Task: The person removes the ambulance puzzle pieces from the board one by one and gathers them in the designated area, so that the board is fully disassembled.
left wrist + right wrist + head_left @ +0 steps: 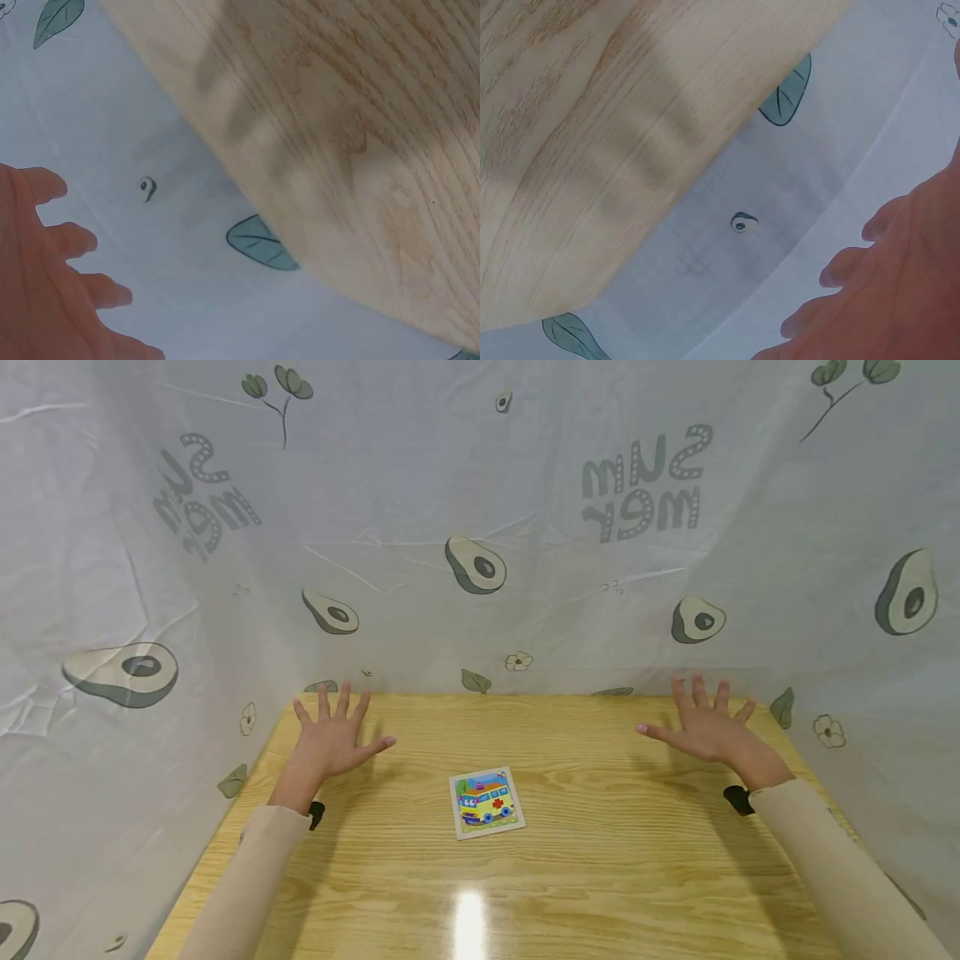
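A small square picture puzzle (487, 803) with a yellow ambulance on it lies near the middle of the wooden table, its pale border slightly turned. To its left, my left hand (330, 742) is held over the table's far left part, fingers spread and nothing in them. On the other side my right hand (708, 727) is spread the same way over the far right part, also holding nothing. Both hands are apart from the puzzle. In the wrist views the left hand (45, 277) and right hand (885, 292) show beside the table's edge, their shadows falling on the wood.
The wooden table (600, 877) has a glossy top with a bright reflection near its front. A pale curtain (405, 485) printed with avocados, leaves and lettering hangs behind it and along both sides. Dark bands (317, 815) sit at the wrists.
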`<state>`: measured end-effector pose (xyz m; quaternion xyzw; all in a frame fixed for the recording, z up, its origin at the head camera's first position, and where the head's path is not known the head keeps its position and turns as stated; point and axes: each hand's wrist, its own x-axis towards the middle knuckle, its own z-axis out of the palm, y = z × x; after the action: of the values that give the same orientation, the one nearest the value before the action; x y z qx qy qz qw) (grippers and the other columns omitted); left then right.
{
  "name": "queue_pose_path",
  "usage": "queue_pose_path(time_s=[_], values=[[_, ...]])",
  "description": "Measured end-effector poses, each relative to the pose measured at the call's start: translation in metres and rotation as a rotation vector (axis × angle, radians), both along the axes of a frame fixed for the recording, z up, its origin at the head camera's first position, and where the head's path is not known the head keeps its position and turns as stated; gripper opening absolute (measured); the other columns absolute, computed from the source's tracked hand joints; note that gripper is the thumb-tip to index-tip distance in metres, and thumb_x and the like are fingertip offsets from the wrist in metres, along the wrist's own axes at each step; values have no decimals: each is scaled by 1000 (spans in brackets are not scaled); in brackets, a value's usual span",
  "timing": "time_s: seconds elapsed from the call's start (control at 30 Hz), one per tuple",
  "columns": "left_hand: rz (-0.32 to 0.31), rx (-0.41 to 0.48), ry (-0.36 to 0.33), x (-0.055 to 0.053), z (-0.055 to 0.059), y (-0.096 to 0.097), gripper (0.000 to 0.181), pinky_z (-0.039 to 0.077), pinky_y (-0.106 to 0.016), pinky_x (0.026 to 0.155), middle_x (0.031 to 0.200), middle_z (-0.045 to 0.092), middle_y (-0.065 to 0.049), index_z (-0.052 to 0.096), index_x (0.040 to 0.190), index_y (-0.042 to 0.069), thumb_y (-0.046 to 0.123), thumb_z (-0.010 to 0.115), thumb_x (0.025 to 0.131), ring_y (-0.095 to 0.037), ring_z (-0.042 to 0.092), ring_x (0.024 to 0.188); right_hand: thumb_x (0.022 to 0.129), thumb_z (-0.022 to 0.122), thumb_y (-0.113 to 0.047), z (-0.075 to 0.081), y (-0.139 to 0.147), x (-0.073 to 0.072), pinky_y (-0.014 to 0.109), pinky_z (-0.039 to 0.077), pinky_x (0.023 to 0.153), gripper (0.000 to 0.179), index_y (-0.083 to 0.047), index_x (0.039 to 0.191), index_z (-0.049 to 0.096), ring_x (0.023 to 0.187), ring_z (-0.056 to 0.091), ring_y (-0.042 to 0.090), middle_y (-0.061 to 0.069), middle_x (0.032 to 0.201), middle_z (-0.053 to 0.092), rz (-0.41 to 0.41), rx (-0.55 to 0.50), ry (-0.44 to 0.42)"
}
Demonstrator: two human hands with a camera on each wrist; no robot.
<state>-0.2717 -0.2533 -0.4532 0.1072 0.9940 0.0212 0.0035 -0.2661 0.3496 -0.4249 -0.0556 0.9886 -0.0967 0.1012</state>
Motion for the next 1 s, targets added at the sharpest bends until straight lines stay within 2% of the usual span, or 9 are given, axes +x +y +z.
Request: queue_pose_path(time_s=[0.3, 0.5, 0.57, 0.67, 0.77, 0.9, 1.0], values=[[-10, 36, -24, 3, -6, 2, 106, -5, -93, 111, 176, -1, -26, 13, 171, 15, 83, 43, 95, -63, -3, 158, 95, 50, -79, 0, 0, 5, 97, -12, 99, 124, 0, 166, -15, 142, -25, 77, 43, 166, -17, 19, -40, -12], [-26, 62, -40, 3, -8, 9, 107, -3, -91, 113, 176, 3, -26, 14, 171, 15, 83, 44, 95, -62, 3, 158, 96, 56, -74, 0, -5, 6, 94, 5, 106, 123, 2, 167, -9, 146, -7, 78, 44, 167, -7, 47, -61, 27], [-46, 85, -37, 5, -9, 14, 107, 4, -89, 116, 176, 13, -26, 17, 170, 14, 83, 46, 94, -60, 13, 158, 96, 58, -72, 2, -10, 7, 92, 11, 109, 121, 4, 167, -5, 148, 1, 76, 45, 167, -2, 67, -87, 47], [-95, 139, -23, 10, -10, 25, 105, 28, -80, 118, 169, 34, -25, 24, 169, 11, 81, 49, 95, -56, 36, 152, 97, 64, -65, 6, -20, 9, 86, 23, 111, 117, 8, 166, 3, 148, 16, 71, 46, 165, 10, 113, -135, 87], [-151, 173, 9, 18, -11, 40, 95, 49, -68, 106, 150, 55, -23, 37, 164, 9, 75, 55, 96, -46, 58, 133, 97, 67, -62, 10, -32, 12, 77, 40, 105, 113, 8, 166, 10, 140, 35, 62, 45, 156, 27, 152, -169, 116], [-228, 169, 42, 26, -14, 60, 73, 55, -57, 93, 124, 65, -16, 58, 149, 8, 63, 62, 99, -32, 66, 107, 98, 70, -55, 11, -49, 14, 62, 52, 93, 101, 8, 163, 25, 122, 54, 47, 36, 142, 45, 203, -168, 159], [-298, 170, 47, 33, -18, 75, 59, 59, -53, 89, 119, 68, -13, 67, 137, 8, 54, 65, 101, -29, 69, 100, 99, 72, -47, 10, -62, 16, 59, 55, 91, 86, 8, 157, 39, 116, 61, 43, 32, 136, 53, 250, -157, 195]])
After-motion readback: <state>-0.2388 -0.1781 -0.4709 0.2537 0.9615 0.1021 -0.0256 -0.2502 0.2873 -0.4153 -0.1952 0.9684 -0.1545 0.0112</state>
